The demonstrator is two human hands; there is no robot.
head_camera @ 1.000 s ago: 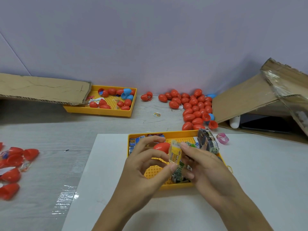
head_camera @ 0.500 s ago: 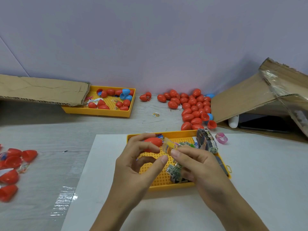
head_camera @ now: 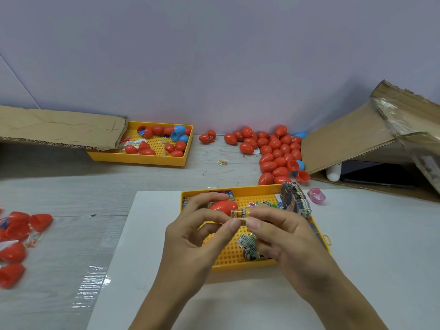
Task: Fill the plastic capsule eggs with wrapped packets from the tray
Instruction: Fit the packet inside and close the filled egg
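Your left hand (head_camera: 190, 241) holds a red capsule egg (head_camera: 223, 206) above the near yellow tray (head_camera: 238, 266). Your right hand (head_camera: 285, 241) pinches a yellow wrapped packet (head_camera: 240, 213) against the egg's right end. More packets (head_camera: 248, 246) lie in the tray. Loose red eggs (head_camera: 276, 153) are piled at the desk's far edge.
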